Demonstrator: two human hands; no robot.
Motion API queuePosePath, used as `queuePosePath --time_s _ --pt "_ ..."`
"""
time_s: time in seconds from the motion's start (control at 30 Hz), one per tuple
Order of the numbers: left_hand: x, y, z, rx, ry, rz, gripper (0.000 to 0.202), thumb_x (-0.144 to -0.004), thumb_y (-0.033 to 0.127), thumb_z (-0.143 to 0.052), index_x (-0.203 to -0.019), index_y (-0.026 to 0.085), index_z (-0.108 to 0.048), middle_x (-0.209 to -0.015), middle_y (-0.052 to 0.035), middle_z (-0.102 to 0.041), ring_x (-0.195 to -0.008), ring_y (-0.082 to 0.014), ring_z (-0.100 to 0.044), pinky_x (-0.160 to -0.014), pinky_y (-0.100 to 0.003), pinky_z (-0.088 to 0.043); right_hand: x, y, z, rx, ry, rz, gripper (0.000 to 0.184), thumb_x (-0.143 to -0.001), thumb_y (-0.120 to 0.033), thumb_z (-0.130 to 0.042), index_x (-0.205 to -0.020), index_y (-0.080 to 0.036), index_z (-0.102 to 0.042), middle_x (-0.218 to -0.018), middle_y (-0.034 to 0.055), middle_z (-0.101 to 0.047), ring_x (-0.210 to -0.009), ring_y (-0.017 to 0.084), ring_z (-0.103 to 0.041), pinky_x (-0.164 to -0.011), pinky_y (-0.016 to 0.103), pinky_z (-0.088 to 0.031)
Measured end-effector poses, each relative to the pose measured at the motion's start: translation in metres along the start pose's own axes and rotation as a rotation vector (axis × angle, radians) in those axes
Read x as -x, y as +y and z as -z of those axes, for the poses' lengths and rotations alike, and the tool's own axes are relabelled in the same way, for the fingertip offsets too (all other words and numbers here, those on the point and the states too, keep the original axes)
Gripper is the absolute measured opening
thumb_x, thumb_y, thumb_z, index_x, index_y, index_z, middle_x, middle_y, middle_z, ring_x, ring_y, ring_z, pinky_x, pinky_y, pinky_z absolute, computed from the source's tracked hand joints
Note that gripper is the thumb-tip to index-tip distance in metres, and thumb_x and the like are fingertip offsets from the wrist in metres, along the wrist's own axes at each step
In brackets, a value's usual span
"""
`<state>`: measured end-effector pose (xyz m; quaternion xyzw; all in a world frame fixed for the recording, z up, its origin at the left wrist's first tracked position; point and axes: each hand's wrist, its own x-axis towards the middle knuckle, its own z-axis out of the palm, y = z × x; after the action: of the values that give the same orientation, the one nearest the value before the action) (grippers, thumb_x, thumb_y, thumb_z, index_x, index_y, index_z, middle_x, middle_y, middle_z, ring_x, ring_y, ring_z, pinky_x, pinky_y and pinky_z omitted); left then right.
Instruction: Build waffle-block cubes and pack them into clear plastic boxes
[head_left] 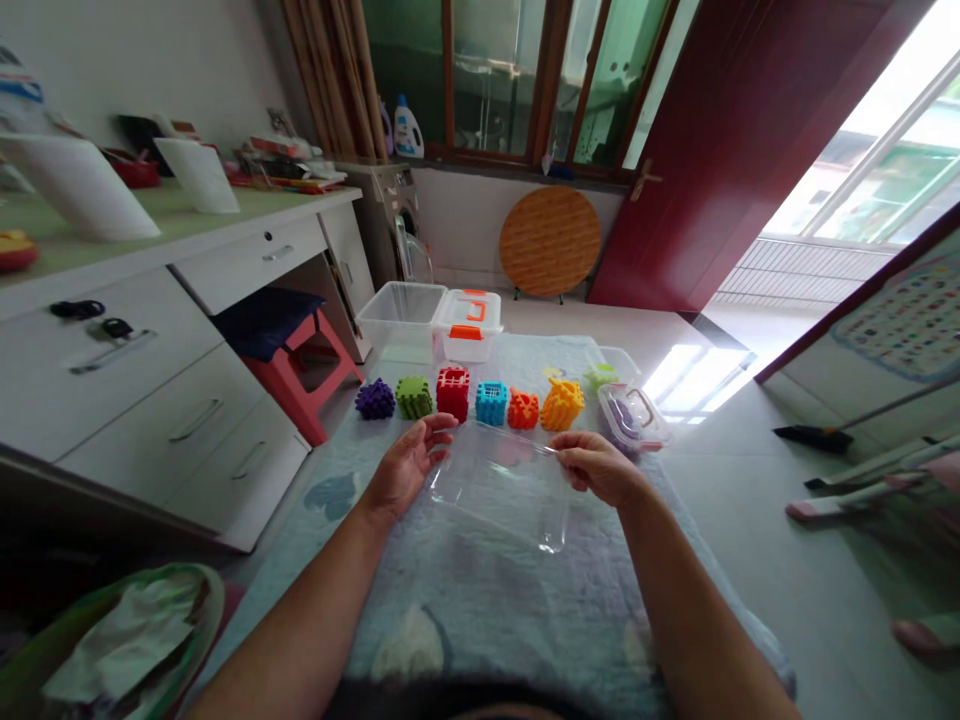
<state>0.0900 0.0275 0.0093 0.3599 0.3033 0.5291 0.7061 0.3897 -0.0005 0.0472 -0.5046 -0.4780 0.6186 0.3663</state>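
A clear, shallow plastic tray (504,490) is tilted above the blue-grey cloth. My right hand (596,465) pinches its upper right edge. At the tray's upper left corner is my left hand (411,462), fingers apart and curved, palm turned toward the tray; whether it touches the rim is hard to see. Beyond the tray stands a row of notched foam-like puzzle pieces: purple (375,399), green (414,398), red (453,394), blue (491,402), orange (523,408) and yellow (562,403).
Behind the row sit a large clear bin (401,310) and a lidded box with orange latches (468,325). A small lidded box (634,418) with purple contents lies at right. A pink stool (300,360) and white drawers (180,410) flank the left. Another person's foot (806,512) shows at right.
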Motion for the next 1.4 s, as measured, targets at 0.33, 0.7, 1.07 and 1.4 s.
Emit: queuePosePath --time_s 0.33,0.7,1.07,1.4 --pt "0.007 0.004 -0.008 -0.08 -0.248 0.13 0.063 -0.074 0.05 -0.073 -0.128 0.023 -0.056 -0.136 -0.0096 -0.054 -0.138 -0.0305 -0.035 -0.11 -0.038 -0.03 0.026 -0.013 -0.047 1.076 0.011 0.448 0.115 -0.053 -0.069 -0.078 -0.148 -0.022 -0.033 -0.151 0.0171 -0.033 -0.141 0.039 -0.025 -0.113 0.059 -0.02" --pt "0.008 0.003 0.01 -0.222 -0.592 0.171 0.132 -0.049 0.047 -0.091 -0.153 0.029 -0.012 -0.155 -0.0154 -0.027 -0.148 -0.0327 -0.008 -0.118 -0.048 0.001 0.026 -0.025 -0.061 1.115 -0.118 0.406 0.111 -0.058 -0.055 -0.08 -0.15 -0.023 -0.028 -0.146 0.0154 -0.037 -0.135 0.035 -0.033 -0.112 0.054 -0.026" --pt "0.004 -0.008 0.01 -0.382 -0.558 0.179 0.113 -0.058 0.038 -0.088 -0.151 0.028 -0.024 -0.146 -0.0135 -0.038 -0.143 -0.0315 -0.027 -0.118 -0.049 -0.004 0.063 -0.023 -0.011 0.771 0.023 0.378 0.081 -0.074 -0.057 -0.069 -0.145 -0.029 -0.039 -0.143 0.0084 -0.046 -0.13 0.033 -0.044 -0.109 0.049 -0.036" --pt "0.004 -0.019 -0.025 -0.193 -0.27 0.162 0.046 -0.072 0.017 -0.067 -0.117 0.023 -0.063 -0.119 -0.0072 -0.065 -0.118 -0.0261 -0.055 -0.1 -0.036 -0.038 0.053 -0.014 -0.029 0.357 -0.047 0.323 0.089 -0.069 -0.078 -0.054 -0.142 -0.03 -0.041 -0.144 0.0087 -0.048 -0.131 0.032 -0.044 -0.104 0.047 -0.038"
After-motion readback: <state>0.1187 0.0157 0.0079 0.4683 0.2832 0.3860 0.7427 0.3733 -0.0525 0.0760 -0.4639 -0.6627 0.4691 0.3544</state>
